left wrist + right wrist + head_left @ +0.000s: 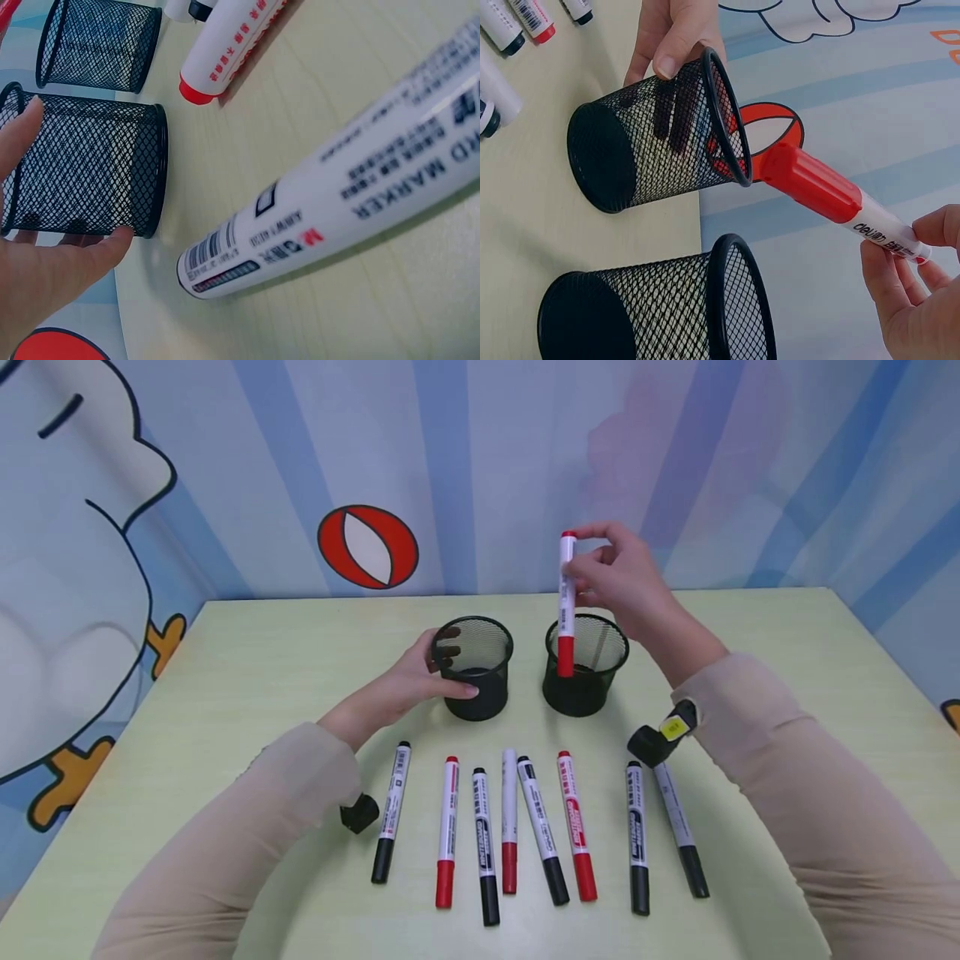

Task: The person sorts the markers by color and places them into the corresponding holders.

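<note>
Between the fingertips of my right hand is a red-capped whiteboard marker, held upright by its upper end, cap down. Its cap overlaps the mouth of the right black mesh pen holder in the head view; the right wrist view shows the cap outside the holders' rims. My left hand curls round the left mesh pen holder, thumb on the near side and fingers behind the mesh. Both holders stand upright, and no marker shows inside either one.
Across the front of the table lie several markers, black-capped ones like the leftmost marker and red-capped ones like the marker. Behind the table rises a wall with a printed ball. Each wrist carries a small black camera.
</note>
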Motion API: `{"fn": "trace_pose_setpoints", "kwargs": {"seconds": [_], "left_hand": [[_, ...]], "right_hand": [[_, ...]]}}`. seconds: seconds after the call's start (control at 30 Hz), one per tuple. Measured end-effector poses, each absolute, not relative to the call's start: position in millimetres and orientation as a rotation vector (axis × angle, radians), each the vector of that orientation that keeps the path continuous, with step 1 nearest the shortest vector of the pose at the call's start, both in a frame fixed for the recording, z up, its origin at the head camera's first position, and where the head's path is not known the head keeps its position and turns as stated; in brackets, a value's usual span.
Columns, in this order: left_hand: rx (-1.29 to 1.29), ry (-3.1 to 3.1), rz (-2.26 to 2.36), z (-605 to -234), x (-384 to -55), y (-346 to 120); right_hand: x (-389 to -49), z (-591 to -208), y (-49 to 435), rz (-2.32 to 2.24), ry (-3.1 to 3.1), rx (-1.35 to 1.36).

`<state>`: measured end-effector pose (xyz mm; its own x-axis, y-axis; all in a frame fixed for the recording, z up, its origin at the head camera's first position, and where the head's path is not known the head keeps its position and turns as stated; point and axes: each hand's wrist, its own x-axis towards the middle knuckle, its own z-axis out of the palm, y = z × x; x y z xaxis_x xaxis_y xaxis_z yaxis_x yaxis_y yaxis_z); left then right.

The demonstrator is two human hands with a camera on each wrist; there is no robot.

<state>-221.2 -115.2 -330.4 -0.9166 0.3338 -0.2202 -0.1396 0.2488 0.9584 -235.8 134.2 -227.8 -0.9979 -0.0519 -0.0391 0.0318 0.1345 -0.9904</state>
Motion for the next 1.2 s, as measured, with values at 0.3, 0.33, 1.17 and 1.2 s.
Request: {"fn": "trace_pose_setpoints", "kwargs": {"seconds": [0.3, 0.33, 1.17, 1.2], "left_hand": [[0.186, 2.148, 1.716, -331, -222, -117], [0.192, 2.143, 1.719, -331, -221, -117], [0.192, 2.122, 1.695, -331, -223, -115], [0.192, 2.123, 1.694, -331, -223, -115]], "right_hand": [[-242, -229, 120, -2.089, 2.297, -0.038], [-243, -230, 119, -2.093, 2.301, -0.042], [-252, -239, 81, -2.179, 2.321, -0.137], [-252, -240, 79, -2.186, 2.323, -0.147]]}}
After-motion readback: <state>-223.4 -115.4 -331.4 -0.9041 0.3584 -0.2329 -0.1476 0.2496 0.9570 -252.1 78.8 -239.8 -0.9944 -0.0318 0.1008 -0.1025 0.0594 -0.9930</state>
